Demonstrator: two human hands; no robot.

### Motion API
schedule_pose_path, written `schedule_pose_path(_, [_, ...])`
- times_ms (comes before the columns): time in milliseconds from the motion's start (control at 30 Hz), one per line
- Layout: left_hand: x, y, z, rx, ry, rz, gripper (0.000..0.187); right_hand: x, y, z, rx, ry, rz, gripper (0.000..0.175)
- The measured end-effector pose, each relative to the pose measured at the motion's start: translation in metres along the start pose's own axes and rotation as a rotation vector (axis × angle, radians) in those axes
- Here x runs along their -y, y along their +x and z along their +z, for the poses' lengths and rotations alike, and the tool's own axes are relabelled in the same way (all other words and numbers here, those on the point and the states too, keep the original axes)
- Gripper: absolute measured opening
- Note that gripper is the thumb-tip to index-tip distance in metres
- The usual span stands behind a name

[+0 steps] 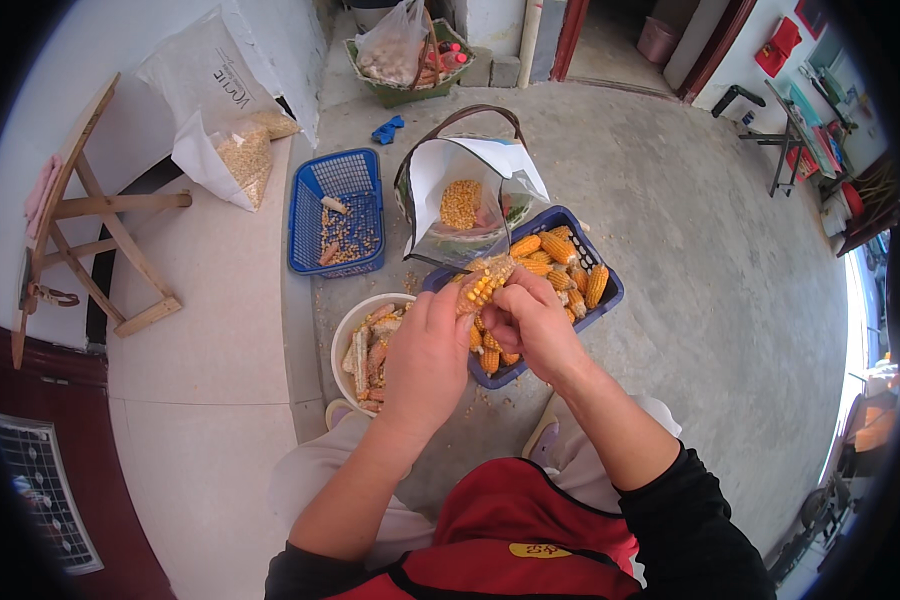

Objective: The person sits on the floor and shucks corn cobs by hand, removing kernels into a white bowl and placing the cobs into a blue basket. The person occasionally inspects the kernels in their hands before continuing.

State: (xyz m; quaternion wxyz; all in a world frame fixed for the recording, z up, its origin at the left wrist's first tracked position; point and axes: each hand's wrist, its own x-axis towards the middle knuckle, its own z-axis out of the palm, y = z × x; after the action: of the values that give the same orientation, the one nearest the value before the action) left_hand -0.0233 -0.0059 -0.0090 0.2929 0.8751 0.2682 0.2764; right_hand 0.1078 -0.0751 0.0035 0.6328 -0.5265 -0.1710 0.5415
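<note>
My left hand (433, 352) grips a partly shelled corn cob (481, 286), with kernels left along part of it. The fingers of my right hand (534, 319) are against the cob's right side; its fingertips are partly hidden, so whether they grip it is unclear. Below the cob, a dark blue plastic basket (611, 304) holds many yellow ears of corn (556, 246). Just beyond my hands, an open white bag (436, 169) with loose corn kernels (461, 204) in it sits in a handled basket. Left of my left hand, a white bucket (337, 360) holds stripped cobs (360, 356).
A blue plastic basket (298, 217) with scattered kernels and cob pieces stands at the left. Beyond it lie a blue crumpled item (388, 130) and a large sack (206, 82) spilling kernels. A wooden folding stand (120, 202) is at far left; a green basket (412, 91) stands at the back.
</note>
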Motion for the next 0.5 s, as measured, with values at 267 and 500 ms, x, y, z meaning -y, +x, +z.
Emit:
schedule_pose_path(267, [0.0011, 0.0018, 0.0008, -0.005, -0.063, -0.029, 0.028, -0.0063, 0.0015, -0.0045, 0.023, 0.073, -0.025, 0.01])
schedule_pose_path(500, [0.0017, -0.0001, 0.0013, -0.004, -0.017, -0.019, 0.028, -0.0025, 0.0007, 0.0005, 0.024, -0.025, -0.006, 0.017])
